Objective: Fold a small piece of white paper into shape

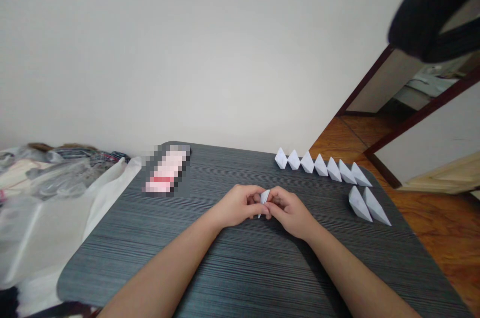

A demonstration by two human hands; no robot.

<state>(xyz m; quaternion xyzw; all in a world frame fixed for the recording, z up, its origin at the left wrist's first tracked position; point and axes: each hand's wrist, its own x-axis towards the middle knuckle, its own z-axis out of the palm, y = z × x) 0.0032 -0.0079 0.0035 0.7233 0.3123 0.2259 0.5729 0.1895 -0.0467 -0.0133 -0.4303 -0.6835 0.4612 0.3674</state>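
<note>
A small piece of folded white paper [264,197] is pinched between my two hands above the middle of the dark wood-grain table [217,268]. My left hand [240,205] is closed on its left side, thumb in front. From the right, my right hand [290,210] grips the same paper with thumb and fingers. The fingertips of both hands nearly meet and hide part of it. Beyond my right hand, a row of several folded white paper shapes [307,162] runs along the far right edge. Two more paper shapes [360,204] lie side by side nearer to me.
At the table's far left lies a blurred-out pinkish flat object [165,170]. Clear plastic bags and cloth [56,178] are heaped left of the table. A pale wall [225,58] rises behind it. Wooden floor [442,223] and a doorway show at right; a dark strap [420,23] hangs top right.
</note>
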